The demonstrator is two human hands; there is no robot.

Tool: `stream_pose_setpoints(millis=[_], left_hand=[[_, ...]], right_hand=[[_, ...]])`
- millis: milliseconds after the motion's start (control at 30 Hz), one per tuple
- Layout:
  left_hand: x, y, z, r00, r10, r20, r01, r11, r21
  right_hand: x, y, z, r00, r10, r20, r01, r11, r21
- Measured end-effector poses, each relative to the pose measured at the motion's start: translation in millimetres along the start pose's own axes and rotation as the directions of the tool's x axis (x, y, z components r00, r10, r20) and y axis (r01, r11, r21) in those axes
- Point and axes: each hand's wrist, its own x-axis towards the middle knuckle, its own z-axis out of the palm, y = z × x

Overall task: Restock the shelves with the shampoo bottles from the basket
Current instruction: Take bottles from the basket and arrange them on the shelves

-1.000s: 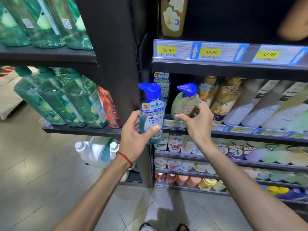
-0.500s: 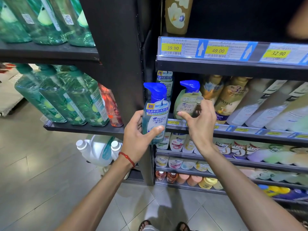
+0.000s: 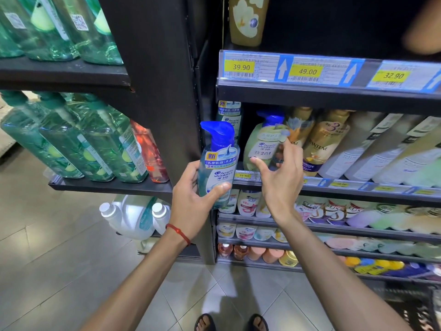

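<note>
Centre frame, our left hand [image 3: 191,199] grips a blue-pump Head & Shoulders bottle [image 3: 219,168]. Our right hand [image 3: 279,185], fingers spread, fronts the green bottle [image 3: 259,144].

Light: bright and even
Shadow: soft, on floor tiles [image 3: 238,290], bottom centre
Edges: straight lines bowed, right side blurred

Partly hidden
Your right hand [image 3: 280,185] masked part of the pale green bottle [image 3: 259,144]; the top edge cropped 1 gold bottle [image 3: 248,22].
</note>
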Motion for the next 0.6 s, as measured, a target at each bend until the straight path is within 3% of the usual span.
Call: stream_pose_setpoints(millis=[200, 600], left_hand=[[-0.3, -0.4, -0.1, 1.000, -0.025, 0.008, 0.025, 1.000, -0.012], [-0.3, 0.1, -2.3, 0.999, -0.034, 0.028, 0.034, 0.999, -0.013]], right_hand=[[3.5, -5.2, 3.9, 1.000, 0.018, -0.022, -0.019, 0.999, -0.051], [-4.7, -3.5, 11.1, 0.998, 0.027, -0.060, -0.018, 0.990, 0.142]])
